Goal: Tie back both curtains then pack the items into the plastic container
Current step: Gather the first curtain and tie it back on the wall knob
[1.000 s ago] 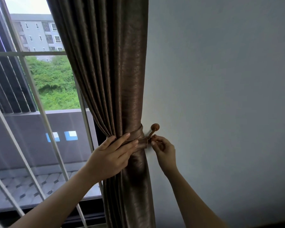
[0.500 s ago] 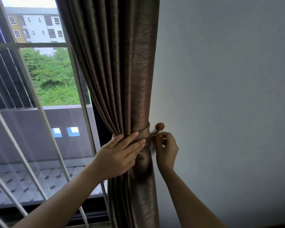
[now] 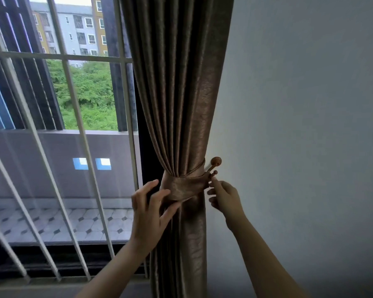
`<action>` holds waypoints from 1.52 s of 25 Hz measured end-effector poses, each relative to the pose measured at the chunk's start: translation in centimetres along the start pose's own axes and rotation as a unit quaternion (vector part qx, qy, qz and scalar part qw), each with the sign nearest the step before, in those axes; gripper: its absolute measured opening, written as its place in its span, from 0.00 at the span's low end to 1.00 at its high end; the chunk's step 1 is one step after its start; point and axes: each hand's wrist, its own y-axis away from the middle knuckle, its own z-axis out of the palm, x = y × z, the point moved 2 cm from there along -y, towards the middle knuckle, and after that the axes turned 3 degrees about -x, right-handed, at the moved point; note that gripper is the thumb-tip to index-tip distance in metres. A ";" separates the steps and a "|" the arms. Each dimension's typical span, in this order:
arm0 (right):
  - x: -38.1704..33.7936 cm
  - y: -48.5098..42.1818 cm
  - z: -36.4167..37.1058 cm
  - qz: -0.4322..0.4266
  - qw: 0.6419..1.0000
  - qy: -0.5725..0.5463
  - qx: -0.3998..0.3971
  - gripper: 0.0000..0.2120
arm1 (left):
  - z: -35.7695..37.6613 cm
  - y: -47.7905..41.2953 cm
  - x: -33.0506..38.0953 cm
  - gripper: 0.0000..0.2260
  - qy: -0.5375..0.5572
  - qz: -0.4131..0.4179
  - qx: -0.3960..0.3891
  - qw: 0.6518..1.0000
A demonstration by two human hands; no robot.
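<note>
We are on the 1st part of the task, tying back 1 curtain [image 3: 181,104]; the other curtain and the container are out of view. The curtain hangs at the window's right edge against the wall [image 3: 310,125], its long axis vertical, cinched at the waist. The tieback [image 3: 184,187] wraps across it, rising slightly rightward to the hook [image 3: 215,161], whose knob points up and away from the wall.

Our left hand [image 3: 149,211] is loose, with spread fingers touching the band and the thumb under its lower edge. Our right hand [image 3: 225,197] is curled at the loop end, with the index tip by the hook. We cannot tell if it pinches the loop.

Next, we judge, we need to check that the loop is seated and then let go.
</note>
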 end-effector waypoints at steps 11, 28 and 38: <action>-2.1 6.0 2.6 0.206 0.882 -0.414 -0.095 0.08 | -1.6 -2.4 2.2 0.15 0.531 -0.654 -0.032 0.538; 2.7 8.8 -0.2 -0.103 0.988 0.115 -0.025 0.09 | -3.3 3.0 3.0 0.09 0.251 -0.346 -0.240 0.872; 1.9 8.8 2.0 -0.185 0.949 0.254 0.027 0.06 | -2.6 2.8 1.4 0.05 0.092 -0.201 -0.187 0.957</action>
